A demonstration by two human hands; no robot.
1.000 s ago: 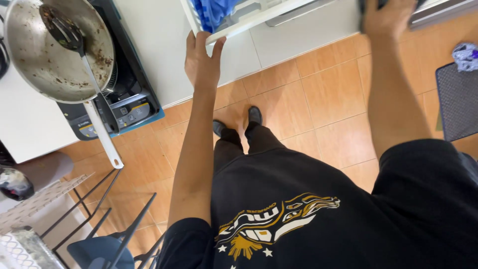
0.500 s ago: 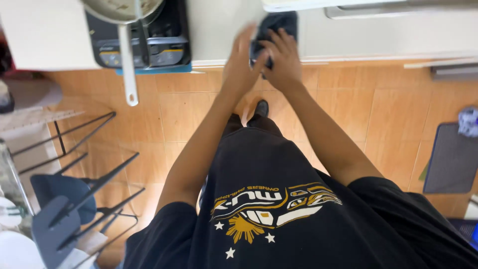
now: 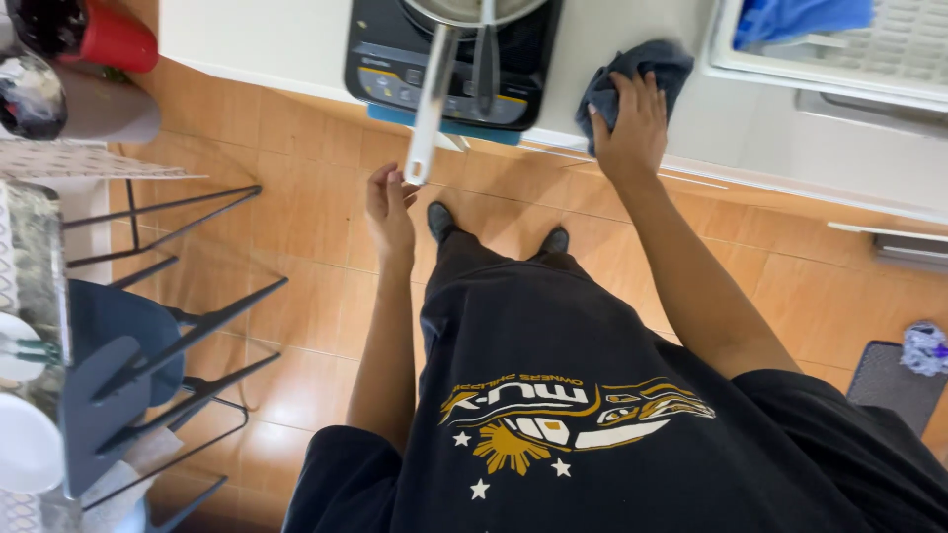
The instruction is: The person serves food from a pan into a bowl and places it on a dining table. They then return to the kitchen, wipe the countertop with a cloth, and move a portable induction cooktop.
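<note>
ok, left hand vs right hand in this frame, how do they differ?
The right hand is pressed flat on a dark grey cloth at the counter edge; the left hand holds nothing. The left hand hangs below the counter, fingers loosely curled, just under the tip of the pan handle; whether it touches is unclear. The right reaches higher and further forward. Both are bare.

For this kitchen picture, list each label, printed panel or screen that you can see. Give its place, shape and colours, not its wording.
Control panel: front strip of the black cooktop on the counter, pale markings, under the pan handle.
Shirt print: chest of the black shirt, gold, white, stars.
No packages or signs.
</note>
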